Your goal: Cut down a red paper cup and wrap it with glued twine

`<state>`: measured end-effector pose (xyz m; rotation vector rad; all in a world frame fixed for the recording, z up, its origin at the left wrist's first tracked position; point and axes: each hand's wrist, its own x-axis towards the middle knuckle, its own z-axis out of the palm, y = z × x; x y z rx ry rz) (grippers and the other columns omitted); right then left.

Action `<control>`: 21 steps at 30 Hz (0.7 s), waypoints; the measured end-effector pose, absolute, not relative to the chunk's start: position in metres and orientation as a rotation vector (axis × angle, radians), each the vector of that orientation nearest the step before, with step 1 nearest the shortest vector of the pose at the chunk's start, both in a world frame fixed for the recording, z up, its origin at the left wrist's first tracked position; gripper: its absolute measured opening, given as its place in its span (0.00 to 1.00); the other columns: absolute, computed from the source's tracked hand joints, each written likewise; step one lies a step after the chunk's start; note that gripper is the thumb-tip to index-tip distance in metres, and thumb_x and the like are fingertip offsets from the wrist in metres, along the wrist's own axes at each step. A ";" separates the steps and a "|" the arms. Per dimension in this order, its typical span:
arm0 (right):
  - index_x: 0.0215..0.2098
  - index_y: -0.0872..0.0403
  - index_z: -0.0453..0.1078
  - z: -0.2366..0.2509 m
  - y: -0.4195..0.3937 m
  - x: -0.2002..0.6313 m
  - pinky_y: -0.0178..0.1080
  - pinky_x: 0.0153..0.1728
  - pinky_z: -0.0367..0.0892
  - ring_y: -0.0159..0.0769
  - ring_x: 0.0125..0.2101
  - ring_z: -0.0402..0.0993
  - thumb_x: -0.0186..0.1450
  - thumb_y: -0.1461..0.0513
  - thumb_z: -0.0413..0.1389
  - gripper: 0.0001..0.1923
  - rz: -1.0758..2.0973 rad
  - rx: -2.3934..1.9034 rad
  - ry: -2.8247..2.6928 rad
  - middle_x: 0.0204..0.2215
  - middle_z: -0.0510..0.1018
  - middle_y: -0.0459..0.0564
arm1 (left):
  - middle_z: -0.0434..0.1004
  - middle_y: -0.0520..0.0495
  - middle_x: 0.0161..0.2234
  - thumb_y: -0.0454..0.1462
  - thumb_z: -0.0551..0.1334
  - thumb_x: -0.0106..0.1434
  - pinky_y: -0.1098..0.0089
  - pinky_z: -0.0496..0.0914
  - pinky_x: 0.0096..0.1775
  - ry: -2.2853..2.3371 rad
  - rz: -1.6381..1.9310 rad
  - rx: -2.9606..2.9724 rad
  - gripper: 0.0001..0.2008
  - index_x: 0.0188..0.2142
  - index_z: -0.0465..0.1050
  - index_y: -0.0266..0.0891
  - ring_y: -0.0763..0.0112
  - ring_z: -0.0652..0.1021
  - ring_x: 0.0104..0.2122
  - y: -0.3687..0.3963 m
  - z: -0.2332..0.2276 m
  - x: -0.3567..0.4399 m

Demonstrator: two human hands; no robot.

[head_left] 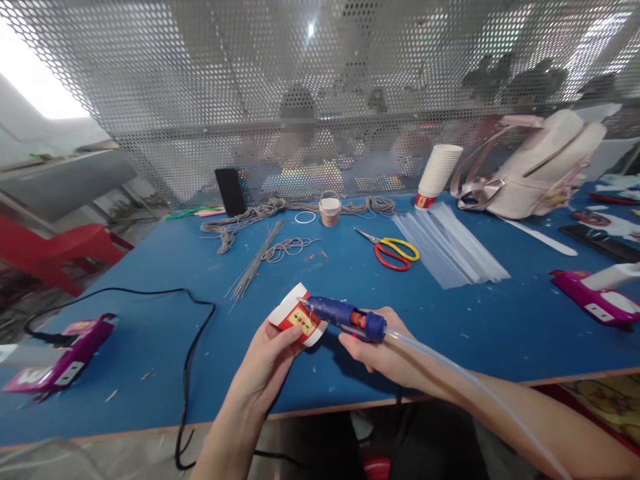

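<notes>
My left hand [273, 353] is closed around a red and white paper cup [293, 305], tilted on its side above the blue table, with my thumb on its yellow label. A blue hot glue gun [333, 312] is gripped in my right hand [385, 350]. Its nozzle points left and meets, or nearly meets, the cup's side; I cannot tell if it touches. From the back of the gun a long clear glue stick [450, 367] runs over my right forearm. Fingers of my right hand are partly hidden behind the gun.
Scissors [390, 252], clear plastic strips [450, 247], grey cord [287, 249], thin wires [257, 263] and a small bucket [330, 212] lie ahead. Stacked cups [440, 173] lean near a backpack [540, 167]. Purple power strips [75, 353] sit at both sides; a black cable [187, 360] crosses the left.
</notes>
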<state>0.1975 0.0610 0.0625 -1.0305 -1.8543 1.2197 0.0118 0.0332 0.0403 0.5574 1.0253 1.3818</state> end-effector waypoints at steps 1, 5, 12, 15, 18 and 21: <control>0.18 0.50 0.54 0.063 0.062 0.198 0.33 0.13 0.55 0.28 0.13 0.56 0.58 0.60 0.53 0.14 1.214 -1.039 -1.854 0.11 0.61 0.41 | 0.82 0.39 0.39 0.33 0.72 0.46 0.57 0.74 0.45 1.026 1.384 0.556 0.32 0.52 0.70 0.34 0.50 0.79 0.43 0.033 0.040 0.012; 0.18 0.50 0.53 0.066 0.062 0.200 0.33 0.15 0.53 0.27 0.14 0.54 0.58 0.60 0.53 0.14 1.191 -1.027 -1.895 0.12 0.60 0.41 | 0.82 0.39 0.40 0.32 0.72 0.46 0.58 0.72 0.47 1.006 1.394 0.557 0.32 0.52 0.70 0.34 0.51 0.79 0.44 0.031 0.040 0.013; 0.17 0.52 0.52 0.063 0.057 0.198 0.31 0.19 0.53 0.24 0.17 0.48 0.55 0.61 0.54 0.14 1.057 -0.866 -2.020 0.14 0.57 0.38 | 0.82 0.41 0.39 0.34 0.74 0.45 0.57 0.72 0.47 0.997 1.470 0.589 0.32 0.51 0.71 0.36 0.54 0.80 0.41 0.031 0.035 0.013; 0.17 0.52 0.54 0.066 0.058 0.199 0.31 0.18 0.55 0.24 0.16 0.51 0.55 0.61 0.54 0.13 1.125 -0.960 -1.978 0.13 0.59 0.39 | 0.82 0.40 0.41 0.33 0.73 0.45 0.58 0.71 0.48 1.002 1.482 0.585 0.31 0.51 0.71 0.35 0.53 0.80 0.42 0.030 0.035 0.013; 0.17 0.51 0.56 0.072 0.060 0.201 0.31 0.15 0.55 0.26 0.14 0.55 0.57 0.60 0.54 0.14 1.264 -1.090 -1.860 0.11 0.60 0.40 | 0.81 0.39 0.44 0.33 0.73 0.45 0.58 0.70 0.50 0.976 1.501 0.576 0.31 0.51 0.71 0.35 0.51 0.78 0.46 0.030 0.036 0.013; 0.17 0.51 0.57 0.074 0.061 0.203 0.31 0.14 0.57 0.26 0.11 0.57 0.58 0.59 0.54 0.15 1.381 -1.152 -1.769 0.10 0.61 0.41 | 0.80 0.39 0.45 0.32 0.72 0.45 0.58 0.70 0.50 0.968 1.499 0.569 0.32 0.52 0.70 0.37 0.52 0.78 0.47 0.030 0.038 0.012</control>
